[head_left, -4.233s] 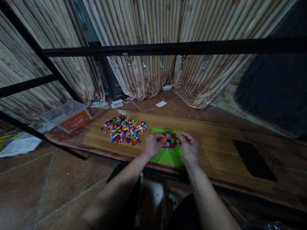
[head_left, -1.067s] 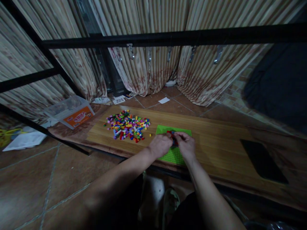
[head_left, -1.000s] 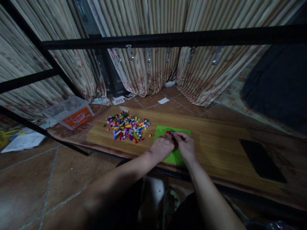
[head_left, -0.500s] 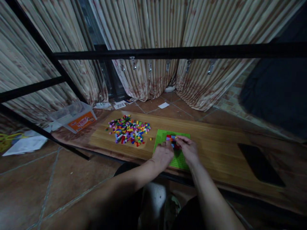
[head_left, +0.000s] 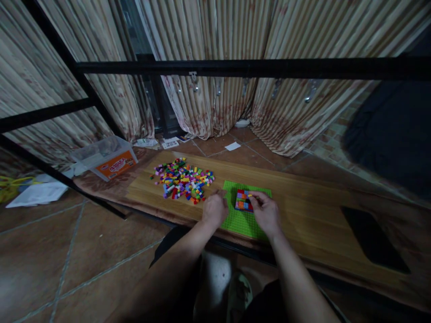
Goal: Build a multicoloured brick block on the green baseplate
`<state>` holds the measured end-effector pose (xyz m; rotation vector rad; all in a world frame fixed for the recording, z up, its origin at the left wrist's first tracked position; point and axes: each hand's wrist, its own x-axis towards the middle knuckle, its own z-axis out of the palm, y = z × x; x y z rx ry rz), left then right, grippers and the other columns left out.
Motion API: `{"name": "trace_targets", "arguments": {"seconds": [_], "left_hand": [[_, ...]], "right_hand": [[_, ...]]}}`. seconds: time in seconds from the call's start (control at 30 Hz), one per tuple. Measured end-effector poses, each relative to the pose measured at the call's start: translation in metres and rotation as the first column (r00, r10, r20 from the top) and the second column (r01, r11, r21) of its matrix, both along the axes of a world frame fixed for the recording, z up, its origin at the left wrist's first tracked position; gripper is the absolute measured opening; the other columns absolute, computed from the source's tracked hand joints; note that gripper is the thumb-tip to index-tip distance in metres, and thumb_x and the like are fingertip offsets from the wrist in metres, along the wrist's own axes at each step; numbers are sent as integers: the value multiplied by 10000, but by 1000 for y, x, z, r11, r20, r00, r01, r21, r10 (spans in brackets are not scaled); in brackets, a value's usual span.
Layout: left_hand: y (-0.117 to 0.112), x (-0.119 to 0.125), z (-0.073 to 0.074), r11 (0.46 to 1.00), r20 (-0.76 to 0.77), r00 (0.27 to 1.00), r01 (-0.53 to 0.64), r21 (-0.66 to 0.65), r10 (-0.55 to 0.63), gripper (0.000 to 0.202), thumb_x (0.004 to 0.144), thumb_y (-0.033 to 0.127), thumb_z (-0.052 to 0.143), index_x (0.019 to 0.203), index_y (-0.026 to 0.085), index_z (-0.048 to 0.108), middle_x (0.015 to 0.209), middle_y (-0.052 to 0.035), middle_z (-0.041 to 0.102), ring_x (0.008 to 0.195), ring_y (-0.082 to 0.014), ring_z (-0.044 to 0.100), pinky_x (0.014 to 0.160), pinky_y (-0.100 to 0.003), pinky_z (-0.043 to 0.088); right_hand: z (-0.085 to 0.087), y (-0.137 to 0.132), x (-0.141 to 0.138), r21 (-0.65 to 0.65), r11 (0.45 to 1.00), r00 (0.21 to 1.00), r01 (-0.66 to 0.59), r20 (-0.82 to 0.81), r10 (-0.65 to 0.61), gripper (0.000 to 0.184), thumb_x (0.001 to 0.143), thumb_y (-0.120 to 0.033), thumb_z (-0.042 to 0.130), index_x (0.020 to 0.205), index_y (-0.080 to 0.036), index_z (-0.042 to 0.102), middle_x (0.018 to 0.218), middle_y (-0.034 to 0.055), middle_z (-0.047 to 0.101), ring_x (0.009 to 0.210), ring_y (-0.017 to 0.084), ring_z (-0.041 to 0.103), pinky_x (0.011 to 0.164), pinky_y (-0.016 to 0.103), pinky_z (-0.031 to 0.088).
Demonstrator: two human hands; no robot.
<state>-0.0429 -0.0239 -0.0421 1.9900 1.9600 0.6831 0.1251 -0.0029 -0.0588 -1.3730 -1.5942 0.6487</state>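
Note:
A green studded baseplate [head_left: 234,222] lies on the wooden board. On it stands a small block of red, blue, orange and purple toy bricks [head_left: 241,204]. My right hand [head_left: 267,213] is over the right side of that block, thumb and fingers pinched at a small yellow brick [head_left: 249,195]. At the baseplate's left edge is my left hand [head_left: 214,210], its fingers curled together; anything in them is hidden. Further left lies a loose pile of many-coloured toy bricks [head_left: 183,179].
A clear plastic tub [head_left: 116,161] with an orange label stands left of the wooden board [head_left: 303,202]. A flat black object [head_left: 373,240] lies at the right end. A black metal bar [head_left: 215,68] crosses beyond the board, before striped curtains [head_left: 229,36].
My left hand has left the brick block and moved left to the baseplate's edge, covering where a lone yellow brick lay. My right hand stays at the block. The view has shifted slightly.

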Motion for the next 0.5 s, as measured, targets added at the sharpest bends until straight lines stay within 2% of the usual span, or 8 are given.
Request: {"name": "trace_targets", "arguments": {"seconds": [0.1, 0.17, 0.33, 0.5], "left_hand": [[8, -19, 0, 987, -23, 987, -160, -10, 160, 323, 846, 118, 447, 1095, 156, 649, 1062, -107, 679, 936, -213, 662, 867, -316, 506], [13, -31, -1, 981, -52, 980, -192, -22, 191, 311, 852, 109, 428, 1058, 141, 659, 1029, -114, 685, 956, -209, 654, 876, -302, 497], [18, -42, -6, 989, -145, 981, -136, -63, 126, 268, 838, 115, 461, 1013, 167, 657, 1024, -84, 679, 930, -176, 652, 851, -259, 494], [20, -37, -8, 991, -230, 971, -88, -104, 62, 222, 850, 136, 470, 971, 156, 655, 1033, -101, 659, 890, -194, 663, 812, -293, 508]], "right_hand": [[-1, 0, 0, -5, 1000, 1000, 7, 0, -7, 291, 837, -384, 508, 963, -195, 689, 947, 80, 691, 803, 200, 645, 767, 354, 502], [-2, 0, 0, 2, 1000, 1000, 11, -11, -11, 293, 835, -390, 512, 963, -195, 690, 962, 83, 695, 819, 204, 649, 782, 361, 504], [-3, 0, -3, -21, 1000, 997, 22, -67, -23, 307, 825, -398, 537, 1009, -197, 677, 961, 84, 713, 835, 211, 667, 798, 375, 516], [-2, -1, -4, -40, 999, 996, 29, -79, -32, 287, 813, -404, 555, 969, -196, 679, 918, 81, 722, 802, 213, 673, 764, 369, 527]]}}
